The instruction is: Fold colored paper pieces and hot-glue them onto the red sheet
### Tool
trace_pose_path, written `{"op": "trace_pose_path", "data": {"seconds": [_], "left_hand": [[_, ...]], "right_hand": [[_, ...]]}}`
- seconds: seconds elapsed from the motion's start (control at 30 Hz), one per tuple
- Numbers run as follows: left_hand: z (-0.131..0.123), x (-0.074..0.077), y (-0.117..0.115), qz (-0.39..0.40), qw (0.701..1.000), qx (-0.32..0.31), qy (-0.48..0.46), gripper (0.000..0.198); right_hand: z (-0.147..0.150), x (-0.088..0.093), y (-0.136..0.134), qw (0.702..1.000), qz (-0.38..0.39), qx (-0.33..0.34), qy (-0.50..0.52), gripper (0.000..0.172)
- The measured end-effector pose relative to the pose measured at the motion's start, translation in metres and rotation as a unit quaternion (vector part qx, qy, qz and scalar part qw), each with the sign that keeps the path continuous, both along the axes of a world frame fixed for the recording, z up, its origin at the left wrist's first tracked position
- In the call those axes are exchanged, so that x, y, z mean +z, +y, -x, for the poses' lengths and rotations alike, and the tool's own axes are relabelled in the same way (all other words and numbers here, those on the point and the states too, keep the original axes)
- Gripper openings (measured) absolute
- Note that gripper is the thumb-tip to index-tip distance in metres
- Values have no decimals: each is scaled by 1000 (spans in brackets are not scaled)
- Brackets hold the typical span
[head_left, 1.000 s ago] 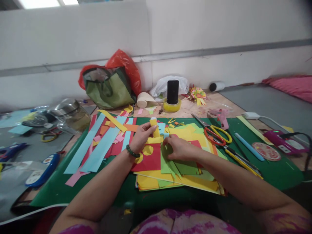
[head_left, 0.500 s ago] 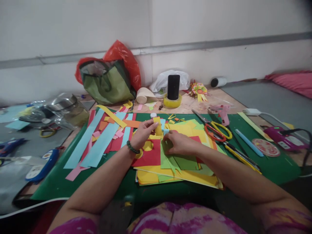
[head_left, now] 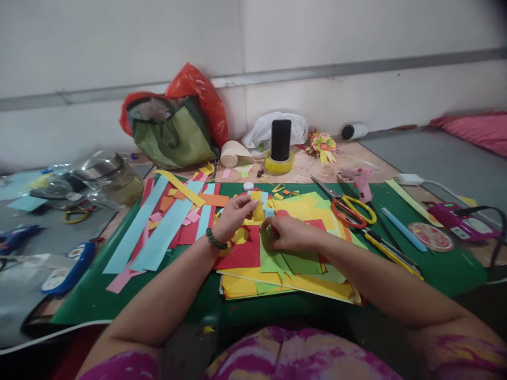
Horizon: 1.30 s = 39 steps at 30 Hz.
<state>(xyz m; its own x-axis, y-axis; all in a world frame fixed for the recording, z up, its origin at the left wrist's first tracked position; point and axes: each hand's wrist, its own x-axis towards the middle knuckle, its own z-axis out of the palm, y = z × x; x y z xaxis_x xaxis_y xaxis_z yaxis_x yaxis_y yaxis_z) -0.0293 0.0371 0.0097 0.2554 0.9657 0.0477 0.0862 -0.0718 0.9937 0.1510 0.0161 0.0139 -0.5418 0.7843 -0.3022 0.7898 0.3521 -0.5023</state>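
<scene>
My left hand (head_left: 233, 217) pinches a small yellow paper strip (head_left: 257, 206) and holds it just above a pile of coloured paper sheets (head_left: 289, 264) on the green cutting mat (head_left: 443, 269). My right hand (head_left: 291, 233) lies with curled fingers pressing on green sheets (head_left: 277, 258) in that pile, right beside the strip. A red sheet with a yellow disc (head_left: 241, 248) lies under my left wrist, which wears a dark bead bracelet (head_left: 216, 241).
Blue, pink and red strips (head_left: 158, 232) lie left. Scissors (head_left: 348, 208), a pink glue gun (head_left: 362, 184), a yellow cutter (head_left: 392, 256) and a purple glue gun (head_left: 459, 219) lie right. Behind: a phone on a tape roll (head_left: 280, 150), a green bag (head_left: 174, 134), a paper flower (head_left: 321, 143).
My left hand has lowered the yellow strip slightly toward the pile and my right hand. A small white cap behind it has come into view. The camera has tilted a little.
</scene>
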Motion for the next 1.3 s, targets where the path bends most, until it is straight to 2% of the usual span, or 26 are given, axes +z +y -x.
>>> {"op": "trace_pose_path", "data": {"seconds": [0.23, 0.33, 0.4, 0.5, 0.63, 0.8, 1.0, 1.1, 1.17, 1.23, 1.3], "left_hand": [[0, 1, 0, 8, 1000, -12, -2, 42], [0, 0, 1, 4, 1000, -11, 1, 43], [1, 0, 1, 3, 1000, -11, 1, 44], [2, -2, 2, 9, 1000, -11, -9, 43], [3, -3, 3, 34, 999, -2, -29, 39], [1, 0, 0, 61, 997, -10, -55, 40], [-3, 3, -4, 76, 996, -7, -38, 44], [-3, 5, -5, 88, 995, -26, -31, 40], [-3, 6, -5, 85, 995, -40, -26, 39], [-3, 6, -6, 79, 996, -45, -21, 38], [-3, 6, -6, 81, 996, -36, -22, 37]], "right_hand": [[-1, -1, 0, 998, -48, 42, 19, 25], [-1, -2, 0, 998, -55, 34, 28, 20], [-2, -4, 1, 998, -33, 14, 53, 24], [-4, -8, 6, 992, 13, -17, 121, 40], [-8, -9, 13, 967, 42, -85, 236, 60], [-14, -3, 18, 928, 44, -179, 325, 56], [-9, -6, 17, 902, 75, -207, 372, 48], [-4, -12, 16, 906, 89, -214, 355, 49], [-3, -15, 15, 923, 74, -204, 318, 50], [-5, -15, 15, 942, 19, -193, 272, 47], [-9, -11, 14, 945, -63, -195, 254, 35]]}}
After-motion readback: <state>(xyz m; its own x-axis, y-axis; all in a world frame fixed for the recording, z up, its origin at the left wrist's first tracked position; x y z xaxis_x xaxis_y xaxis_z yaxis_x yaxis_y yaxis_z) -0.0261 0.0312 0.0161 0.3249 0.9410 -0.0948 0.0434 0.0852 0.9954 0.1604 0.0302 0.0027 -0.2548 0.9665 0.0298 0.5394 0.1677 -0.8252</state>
